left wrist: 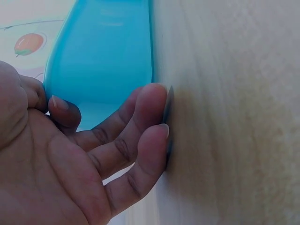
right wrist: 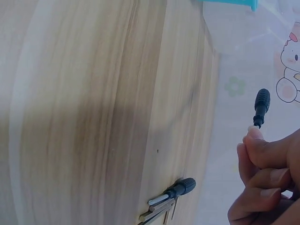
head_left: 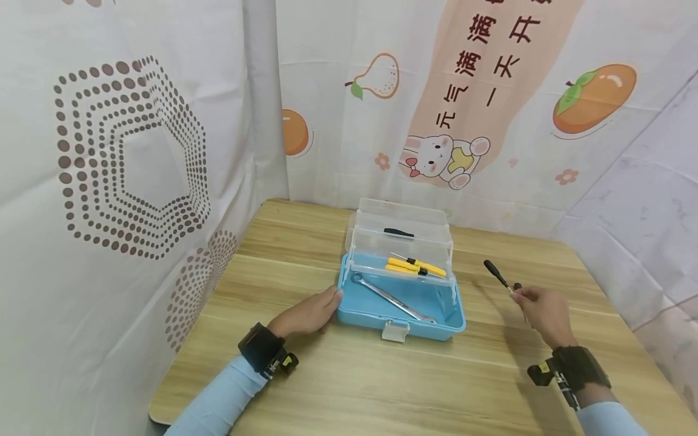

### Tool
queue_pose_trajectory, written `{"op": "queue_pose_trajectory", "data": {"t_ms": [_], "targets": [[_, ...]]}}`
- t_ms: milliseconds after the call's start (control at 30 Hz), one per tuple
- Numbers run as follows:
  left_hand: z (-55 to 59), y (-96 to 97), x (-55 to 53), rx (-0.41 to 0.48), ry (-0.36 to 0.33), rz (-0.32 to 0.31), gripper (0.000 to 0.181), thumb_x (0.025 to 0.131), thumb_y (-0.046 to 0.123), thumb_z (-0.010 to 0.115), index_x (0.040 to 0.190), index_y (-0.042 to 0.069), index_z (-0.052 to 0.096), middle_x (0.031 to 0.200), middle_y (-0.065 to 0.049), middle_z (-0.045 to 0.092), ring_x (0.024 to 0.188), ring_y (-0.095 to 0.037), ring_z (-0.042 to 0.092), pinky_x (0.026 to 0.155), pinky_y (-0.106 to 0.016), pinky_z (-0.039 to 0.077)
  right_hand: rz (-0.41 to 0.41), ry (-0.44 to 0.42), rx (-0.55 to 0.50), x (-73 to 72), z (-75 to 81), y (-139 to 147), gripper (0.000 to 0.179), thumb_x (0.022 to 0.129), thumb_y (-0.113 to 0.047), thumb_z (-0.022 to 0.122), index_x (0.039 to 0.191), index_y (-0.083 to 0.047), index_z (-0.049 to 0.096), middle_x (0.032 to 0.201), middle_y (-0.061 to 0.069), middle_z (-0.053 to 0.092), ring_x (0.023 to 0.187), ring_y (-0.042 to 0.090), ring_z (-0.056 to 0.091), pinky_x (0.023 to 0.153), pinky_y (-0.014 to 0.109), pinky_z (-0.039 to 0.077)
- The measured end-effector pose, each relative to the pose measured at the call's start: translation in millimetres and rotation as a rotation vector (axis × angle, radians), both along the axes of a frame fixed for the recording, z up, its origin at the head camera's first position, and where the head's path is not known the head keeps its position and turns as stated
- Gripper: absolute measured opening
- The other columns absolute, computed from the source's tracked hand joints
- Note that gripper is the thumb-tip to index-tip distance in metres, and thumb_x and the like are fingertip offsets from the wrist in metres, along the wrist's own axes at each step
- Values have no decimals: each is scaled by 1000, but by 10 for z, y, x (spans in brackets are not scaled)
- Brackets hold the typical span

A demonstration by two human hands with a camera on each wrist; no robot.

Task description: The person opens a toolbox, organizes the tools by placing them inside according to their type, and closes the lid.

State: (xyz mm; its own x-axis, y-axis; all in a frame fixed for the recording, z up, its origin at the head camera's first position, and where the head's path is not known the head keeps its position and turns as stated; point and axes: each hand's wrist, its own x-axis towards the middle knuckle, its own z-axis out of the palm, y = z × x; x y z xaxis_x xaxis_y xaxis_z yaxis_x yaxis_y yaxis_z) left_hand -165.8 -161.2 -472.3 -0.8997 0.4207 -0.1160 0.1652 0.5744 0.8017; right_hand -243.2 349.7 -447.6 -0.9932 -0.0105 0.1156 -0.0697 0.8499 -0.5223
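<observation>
A light-blue toolbox (head_left: 362, 316) stands with its lid raised. My left hand (head_left: 309, 312) grips its left rim with thumb and finger, the other fingertips down by the tabletop in the left wrist view. My right hand (head_left: 547, 312) pinches a black-handled screwdriver (right wrist: 262, 103) by its shaft, handle pointing away, above the table right of the box. Below it lie another black-handled screwdriver (right wrist: 182, 187) and several hex keys (right wrist: 157, 212), mostly hidden by the hand in the head view. A combination wrench (head_left: 394, 301) lies in the toolbox base.
Yellow-handled tools (head_left: 417, 266) lie in the lower clear tray, and a black-handled tool (head_left: 398, 232) is in the tray above. A white latch (head_left: 395, 331) hangs at the box front. Printed curtains (head_left: 327, 175) border the wooden table (head_left: 414, 387) at the back and sides.
</observation>
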Motion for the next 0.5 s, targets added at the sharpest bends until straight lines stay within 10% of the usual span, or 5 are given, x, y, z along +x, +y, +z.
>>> {"op": "queue_pose_trajectory", "data": {"t_ms": [400,500], "targets": [[-2,0,14,7,25,2,44,114,46,20,115,13,49,65,-7,57,57,-26,57,62,-39,47,-11,62,-14,-15,43,-50,38,105,-29,64,115,6,72,90,22,74,41,19,52,37,32,39],[-24,-4,6,5,49,1,52,114,46,19,131,7,49,102,-16,68,97,-30,68,87,-45,54,-23,67,-12,-18,45,-49,39,105,-30,63,116,6,72,96,23,74,40,19,52,37,32,39]]}}
